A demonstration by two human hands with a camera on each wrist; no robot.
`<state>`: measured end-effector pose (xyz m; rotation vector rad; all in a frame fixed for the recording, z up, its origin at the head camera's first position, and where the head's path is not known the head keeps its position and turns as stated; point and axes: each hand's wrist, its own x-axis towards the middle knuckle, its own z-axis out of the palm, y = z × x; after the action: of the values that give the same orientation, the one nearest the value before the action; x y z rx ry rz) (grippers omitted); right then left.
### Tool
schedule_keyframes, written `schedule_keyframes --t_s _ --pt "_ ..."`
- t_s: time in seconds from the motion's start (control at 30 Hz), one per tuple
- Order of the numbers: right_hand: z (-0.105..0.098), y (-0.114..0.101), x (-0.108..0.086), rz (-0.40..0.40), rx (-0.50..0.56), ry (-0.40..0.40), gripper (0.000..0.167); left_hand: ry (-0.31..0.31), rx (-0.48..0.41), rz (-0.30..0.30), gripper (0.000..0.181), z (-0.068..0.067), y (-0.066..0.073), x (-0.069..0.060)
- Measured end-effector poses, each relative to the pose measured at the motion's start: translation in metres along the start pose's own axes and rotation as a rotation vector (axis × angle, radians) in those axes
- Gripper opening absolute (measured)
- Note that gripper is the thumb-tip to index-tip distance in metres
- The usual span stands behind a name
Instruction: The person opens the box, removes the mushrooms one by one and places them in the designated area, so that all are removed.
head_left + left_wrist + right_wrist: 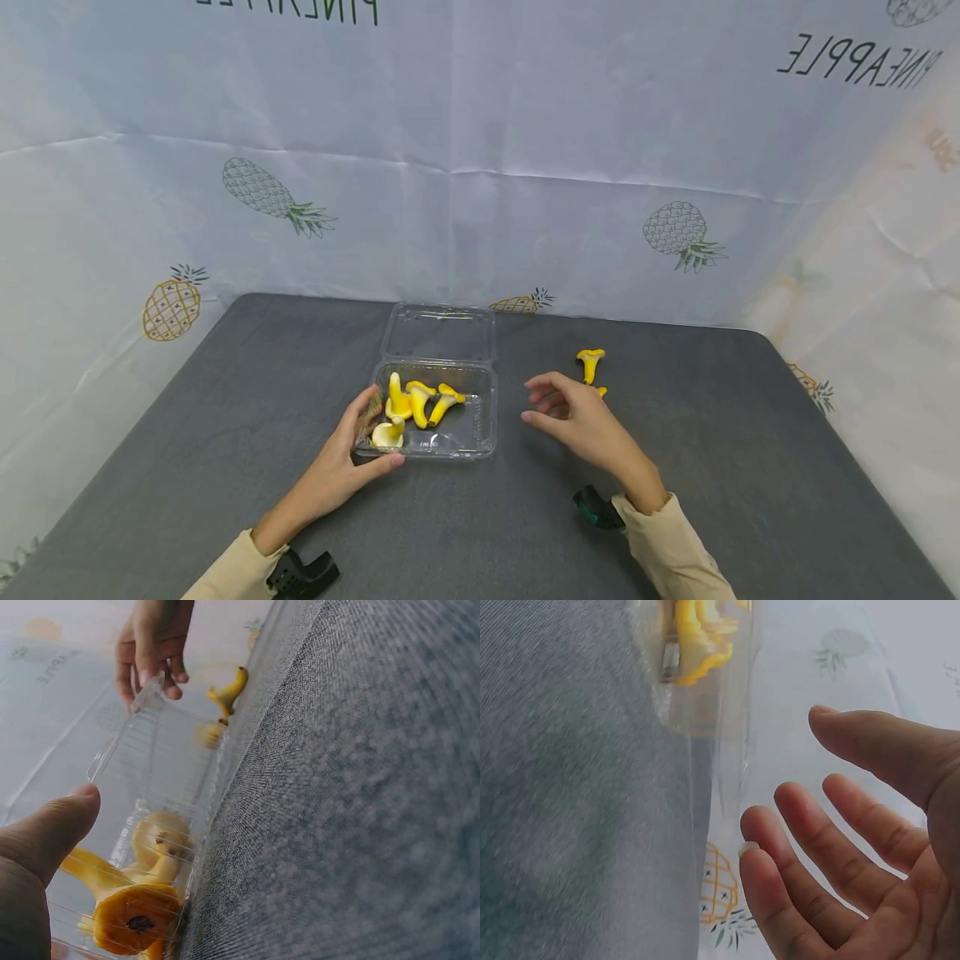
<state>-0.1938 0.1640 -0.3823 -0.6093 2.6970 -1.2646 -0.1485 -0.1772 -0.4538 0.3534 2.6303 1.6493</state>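
A clear plastic clamshell container [480, 446] lies on the table with its lid [438, 333] folded back. Several yellow chanterelle mushrooms [418, 406] are inside, towards its left side; one has a pale cap [387, 434]. My left hand [341, 458] grips the container's near left corner, thumb at the front rim and fingers along the left wall. To the right of the container, my right hand [573, 421] hovers with relaxed fingers and holds nothing. Just beyond it lies a chanterelle [590, 364], and a second one [602, 391] is mostly hidden behind the hand.
The dark grey table [720, 467] runs back to a pale curtain [480, 225] printed with pineapples. Black wrist bands with mounts [300, 575] sit on both forearms, at the ends of beige sleeves [671, 542].
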Motion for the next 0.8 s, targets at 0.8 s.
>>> schedule_keyframes --t_s 0.8 --pt "0.025 -0.034 0.023 -0.124 -0.001 -0.068 0.036 -0.004 0.008 0.010 0.098 0.001 0.001 -0.001"
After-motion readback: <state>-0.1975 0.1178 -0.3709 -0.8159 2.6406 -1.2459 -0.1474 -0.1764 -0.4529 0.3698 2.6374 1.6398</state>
